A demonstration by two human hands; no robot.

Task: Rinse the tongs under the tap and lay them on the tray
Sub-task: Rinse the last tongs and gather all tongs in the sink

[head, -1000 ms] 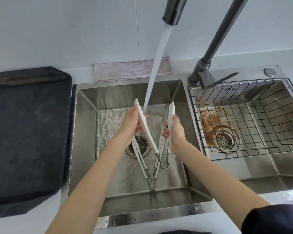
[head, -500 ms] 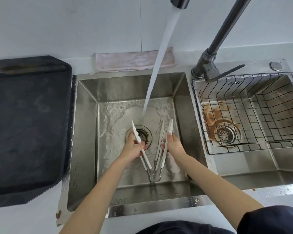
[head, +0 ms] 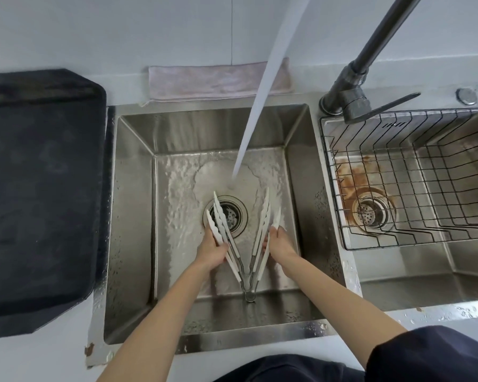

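Low over the floor of the left sink basin, two pairs of white-armed tongs are held spread in a V, their metal hinged ends meeting near the front wall of the basin and their scalloped tips pointing toward the back wall. Left hand: fingers closed around the left arms of the tongs, whose tips lie over the round drain strainer. Right hand: fingers closed around the right arms, which rise beside the drain. Stream of water: it falls at a slant from the top of the view and strikes the basin floor just behind the drain, between the two sets of tips and apart from them; a rippled sheet of water covers the floor. Dark tap: its base and lever stand on the ledge between the two basins, its neck running out of view at upper right. Black wire basket: it sits in the right basin, above a rust-stained drain. Black tray: it lies on the white counter to the left of the sink, well apart from the tongs. Pale pink cloth: it lies folded along the wall behind the left basin. Both forearms are bare; a dark sleeve shows at lower right. No brand, label or writing is legible anywhere.
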